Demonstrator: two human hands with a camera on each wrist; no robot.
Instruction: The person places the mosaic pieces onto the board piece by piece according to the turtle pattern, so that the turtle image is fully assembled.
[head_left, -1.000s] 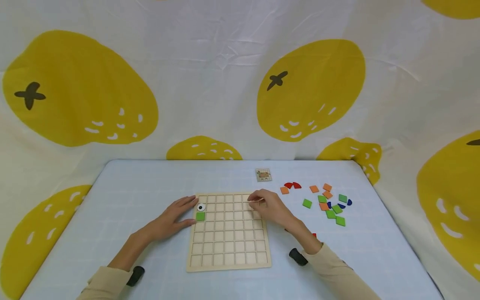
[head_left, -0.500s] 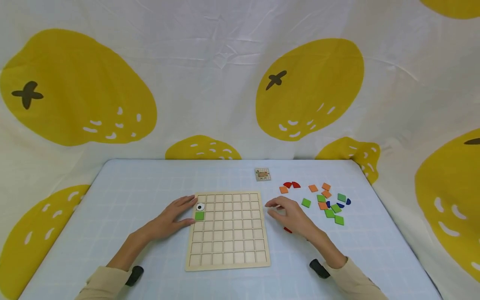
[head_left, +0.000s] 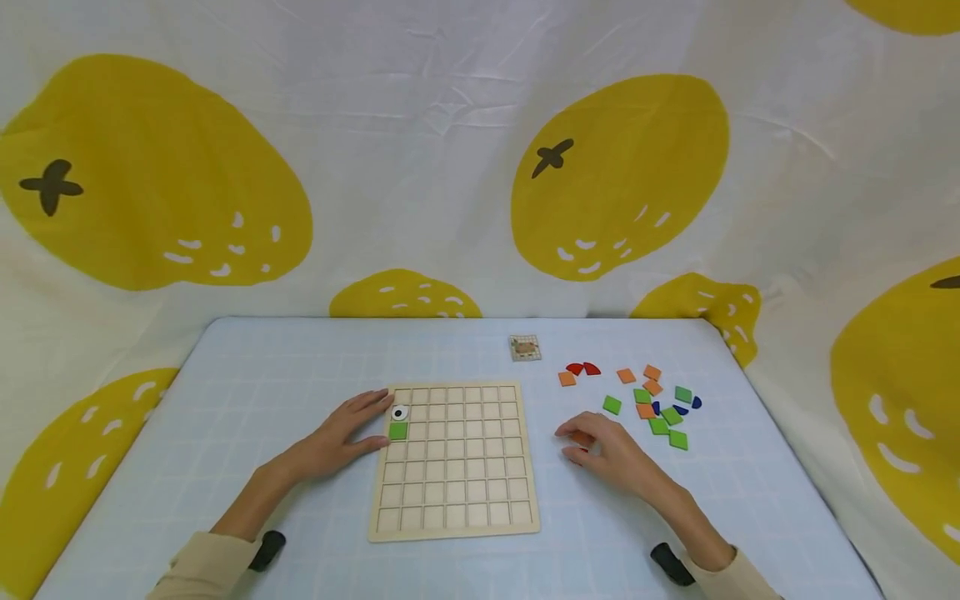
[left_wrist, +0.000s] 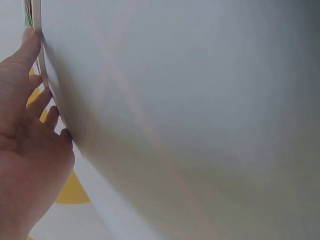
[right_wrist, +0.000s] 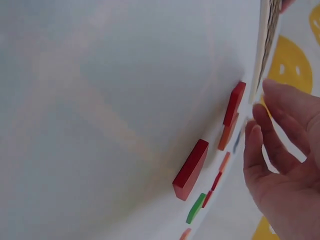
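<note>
A wooden grid board (head_left: 454, 534) lies on the table, with a white eye disc (head_left: 400, 412) and a green square tile (head_left: 398, 431) in its left column. My left hand (head_left: 337, 440) rests at the board's left edge, fingers straight, thumb and fingers touching the rim. To the right of the board, my right hand (head_left: 618, 457) hovers low over the table with loosely bent fingers and nothing visibly held. An orange piece shows between its thumb and forefinger in the head view. Close by in the right wrist view are red pieces (right_wrist: 190, 170) and an orange piece (right_wrist: 228, 131).
Green tiles (head_left: 678, 440), orange tiles (head_left: 626, 376) and dark blue half-rounds (head_left: 697, 402) lie scattered at the right. Two red wedges (head_left: 592, 368) sit farther back. A small picture card (head_left: 525, 347) lies behind the board.
My right hand has left the board's upper right corner and moved right and nearer, to the table beside it. The left hand has stayed at the board's edge.
</note>
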